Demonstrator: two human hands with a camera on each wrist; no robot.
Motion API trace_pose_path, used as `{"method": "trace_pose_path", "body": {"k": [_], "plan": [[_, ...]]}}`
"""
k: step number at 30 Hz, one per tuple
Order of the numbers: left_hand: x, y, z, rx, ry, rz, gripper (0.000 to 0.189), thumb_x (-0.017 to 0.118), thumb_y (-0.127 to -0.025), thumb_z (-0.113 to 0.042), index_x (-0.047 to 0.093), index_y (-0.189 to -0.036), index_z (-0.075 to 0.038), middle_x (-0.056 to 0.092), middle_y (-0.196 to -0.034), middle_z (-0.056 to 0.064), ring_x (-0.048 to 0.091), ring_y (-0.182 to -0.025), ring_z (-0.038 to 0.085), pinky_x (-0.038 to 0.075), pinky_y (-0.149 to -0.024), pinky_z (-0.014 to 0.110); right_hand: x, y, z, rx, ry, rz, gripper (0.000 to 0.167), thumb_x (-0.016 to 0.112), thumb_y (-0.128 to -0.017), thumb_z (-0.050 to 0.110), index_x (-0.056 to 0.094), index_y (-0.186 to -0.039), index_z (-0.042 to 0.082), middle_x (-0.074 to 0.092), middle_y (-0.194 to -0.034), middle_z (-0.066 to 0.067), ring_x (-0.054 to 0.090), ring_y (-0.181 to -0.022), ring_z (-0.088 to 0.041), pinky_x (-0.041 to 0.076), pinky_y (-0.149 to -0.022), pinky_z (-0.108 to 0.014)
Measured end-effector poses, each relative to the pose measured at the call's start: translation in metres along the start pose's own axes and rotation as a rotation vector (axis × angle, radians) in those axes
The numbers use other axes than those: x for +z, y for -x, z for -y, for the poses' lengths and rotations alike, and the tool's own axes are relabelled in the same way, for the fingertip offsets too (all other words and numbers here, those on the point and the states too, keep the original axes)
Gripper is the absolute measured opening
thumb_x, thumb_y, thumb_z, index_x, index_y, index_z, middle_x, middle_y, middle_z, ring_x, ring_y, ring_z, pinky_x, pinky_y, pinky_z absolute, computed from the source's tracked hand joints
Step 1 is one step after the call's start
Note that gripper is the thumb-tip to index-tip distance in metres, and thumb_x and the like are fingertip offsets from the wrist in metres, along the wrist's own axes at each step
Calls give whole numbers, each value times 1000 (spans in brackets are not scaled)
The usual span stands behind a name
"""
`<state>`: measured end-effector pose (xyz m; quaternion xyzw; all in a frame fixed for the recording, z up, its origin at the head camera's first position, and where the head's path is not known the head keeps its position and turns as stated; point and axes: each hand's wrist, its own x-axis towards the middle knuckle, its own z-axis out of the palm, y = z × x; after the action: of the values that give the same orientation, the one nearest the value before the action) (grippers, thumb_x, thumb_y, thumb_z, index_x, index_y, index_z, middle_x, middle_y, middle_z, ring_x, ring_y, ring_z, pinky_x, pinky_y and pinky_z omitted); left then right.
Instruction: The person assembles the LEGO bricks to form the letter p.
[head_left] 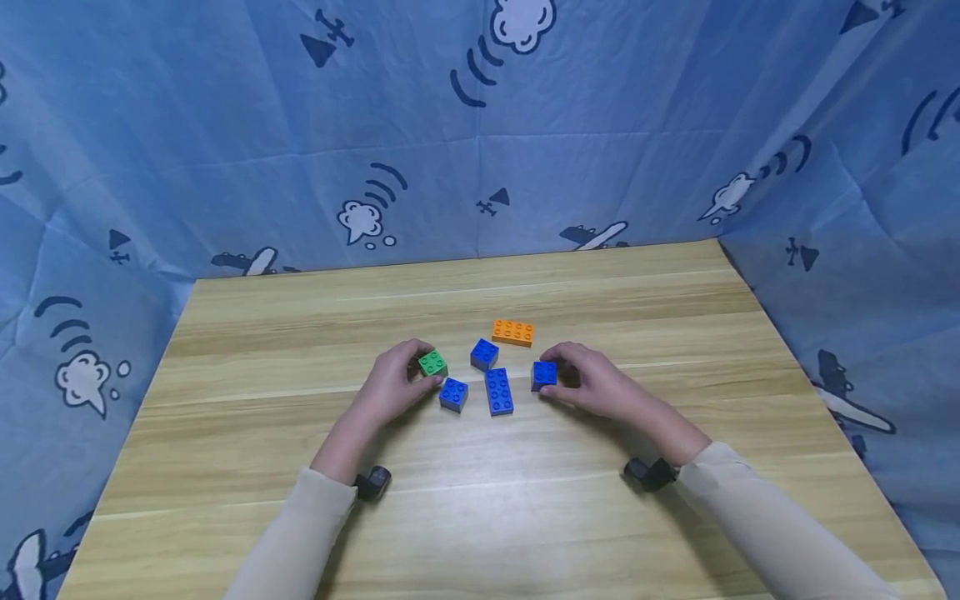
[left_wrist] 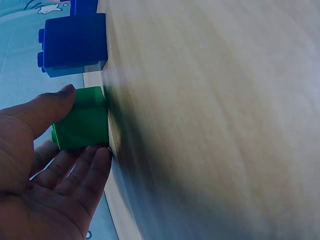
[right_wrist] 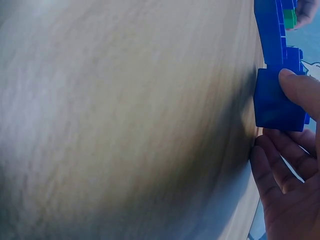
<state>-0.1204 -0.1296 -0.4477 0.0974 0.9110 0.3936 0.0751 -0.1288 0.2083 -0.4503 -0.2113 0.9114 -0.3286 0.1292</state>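
Observation:
My left hand (head_left: 392, 388) grips a small green toy building brick (head_left: 432, 363); in the left wrist view the thumb presses one side of the green brick (left_wrist: 85, 120), fingers against the other. Just beyond it stands a small square blue brick (head_left: 453, 395). On the right, my right hand (head_left: 596, 385) holds another square blue brick (head_left: 544, 377) between thumb and fingers, close above or on the table. Between the hands lie a longer blue brick (head_left: 498, 392) and a third square blue brick (head_left: 484, 354). All bricks show their studs upward in the head view.
An orange brick (head_left: 513, 332) lies behind the blue ones. The wooden table (head_left: 480, 517) ends at a blue patterned cloth (head_left: 442, 108) along the back, with more cloth at both sides. Each wrist carries a small black camera (head_left: 372, 483).

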Motion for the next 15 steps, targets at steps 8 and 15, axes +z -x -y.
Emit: {"method": "trace_pose_path", "body": {"k": [8,15], "plan": [[1,1,3,14,5,-15,38,80,-91,-10,66,-125,-1,72,-112,12,68,-108,28,61,-102,45,2,-1,0,-4,31,-6,46,81,-93,26,64,-131,6,70,-120,-9,60,-104,-22,59,-99,-44],[-2,5,3,-6,1,-7,37,79,-93,-11,66,-126,-3,71,-111,10,67,-103,25,61,-99,45,3,-1,-1,21,21,-1,42,79,-95,27,65,-130,7,71,-122,-10,62,-107,-23,59,-105,-50]]}}
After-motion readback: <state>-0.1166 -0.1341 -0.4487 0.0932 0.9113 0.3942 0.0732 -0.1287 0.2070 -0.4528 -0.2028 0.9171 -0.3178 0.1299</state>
